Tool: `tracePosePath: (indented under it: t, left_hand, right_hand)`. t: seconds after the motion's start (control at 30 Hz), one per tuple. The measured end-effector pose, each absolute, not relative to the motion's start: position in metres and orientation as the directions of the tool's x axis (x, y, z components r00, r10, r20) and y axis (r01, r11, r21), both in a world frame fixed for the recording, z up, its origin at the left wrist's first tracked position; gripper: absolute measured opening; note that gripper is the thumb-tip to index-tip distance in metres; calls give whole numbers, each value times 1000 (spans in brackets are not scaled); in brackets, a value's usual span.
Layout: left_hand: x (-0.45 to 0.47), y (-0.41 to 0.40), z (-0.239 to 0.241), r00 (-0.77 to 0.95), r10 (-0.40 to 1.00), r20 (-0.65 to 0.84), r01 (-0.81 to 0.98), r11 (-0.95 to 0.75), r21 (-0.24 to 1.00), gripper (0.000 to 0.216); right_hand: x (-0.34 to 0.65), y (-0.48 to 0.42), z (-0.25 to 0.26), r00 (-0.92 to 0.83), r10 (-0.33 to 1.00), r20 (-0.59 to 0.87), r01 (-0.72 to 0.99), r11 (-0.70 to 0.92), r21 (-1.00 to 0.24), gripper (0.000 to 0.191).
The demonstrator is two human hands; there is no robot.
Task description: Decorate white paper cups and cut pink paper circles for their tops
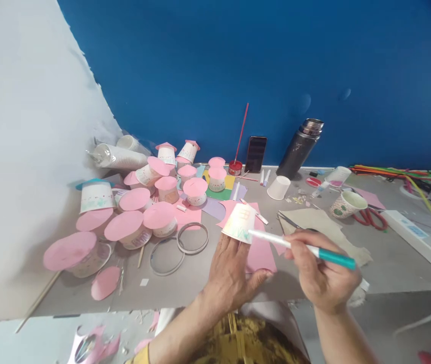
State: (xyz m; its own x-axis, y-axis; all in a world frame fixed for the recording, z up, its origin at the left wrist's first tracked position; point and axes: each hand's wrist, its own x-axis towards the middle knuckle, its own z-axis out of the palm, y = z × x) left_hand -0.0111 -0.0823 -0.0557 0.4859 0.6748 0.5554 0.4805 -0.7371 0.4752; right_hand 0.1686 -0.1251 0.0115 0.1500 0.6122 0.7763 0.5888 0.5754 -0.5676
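Note:
A white paper cup (240, 222), upside down, sits over the fingers of my left hand (230, 278), which reach up inside it and hold it; the thumb sticks out to the right. Faint orange and yellow lines and green strokes mark the cup's side. My right hand (324, 273) grips a white marker (272, 237) with a teal end, and its tip is at the green strokes near the cup's rim. Beneath the cup lie sheets of pink paper (261, 255). Scissors (369, 218) with red handles rest right of the cup.
Several decorated cups with pink paper discs (124, 223) crowd the left. Two tape rings (192, 238) lie near my left hand. Behind stand a phone (256, 154), a dark flask (299, 149) and another white cup (278, 187). A white box (420, 242) is at right.

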Motion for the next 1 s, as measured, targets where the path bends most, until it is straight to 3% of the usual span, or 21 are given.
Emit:
tracePosePath:
  t: [0.23,0.33,0.4,0.5,0.63,0.77,0.93,1.0]
  left_hand:
    - [-28,-87,-40,494,754,433,242,-598,764,85]
    - [-36,-87,-35,438,845,306,53,-364,930,79]
    - [-40,-83,-28,433,878,203,-202,-125,971,71]
    - [-46,-70,-5,497,861,107,-565,227,793,64]
    - [-54,-47,39,581,814,-32,-675,503,540,59]
    - [-58,-23,65,539,834,-114,-726,530,438,59]
    - [-56,4,57,494,831,-256,-716,555,423,54]
    - [-56,12,50,481,819,-312,-709,573,412,52]
  right_hand:
    - [185,-124,8,325,543,774,653,462,-599,10]
    - [202,-127,7,378,600,705,652,368,-663,15]
    - [217,-131,6,397,670,627,612,315,-725,25]
    - [237,-138,4,455,735,502,476,276,-835,34]
    - [255,-140,1,604,730,319,258,200,-945,40]
    - [264,-133,3,713,667,218,230,72,-971,48]
    - [276,-117,-4,755,638,153,117,99,-988,52]
    - [282,-109,-12,746,648,154,187,18,-982,50]
